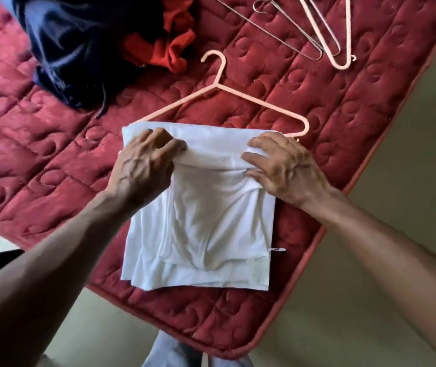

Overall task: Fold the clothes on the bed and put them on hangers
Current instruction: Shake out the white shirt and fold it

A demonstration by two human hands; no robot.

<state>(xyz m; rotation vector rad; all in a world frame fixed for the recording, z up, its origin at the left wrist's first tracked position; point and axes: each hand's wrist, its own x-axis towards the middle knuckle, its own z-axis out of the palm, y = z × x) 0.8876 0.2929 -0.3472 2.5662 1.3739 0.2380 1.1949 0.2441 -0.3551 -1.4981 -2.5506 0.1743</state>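
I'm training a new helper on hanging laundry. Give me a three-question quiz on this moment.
1. True or false: the left hand and right hand both grip the white garment.
2. What lies beside the dark garment? A) red garment B) green towel C) yellow sock.
3. Fill in: the hanger at the white garment's top edge is ____.
Key: 1 true; 2 A; 3 pink.

white garment (201, 221) | pink hanger (219, 86) | red quilted bedcover (317, 115) | navy, possibly black, clothes (60, 54)
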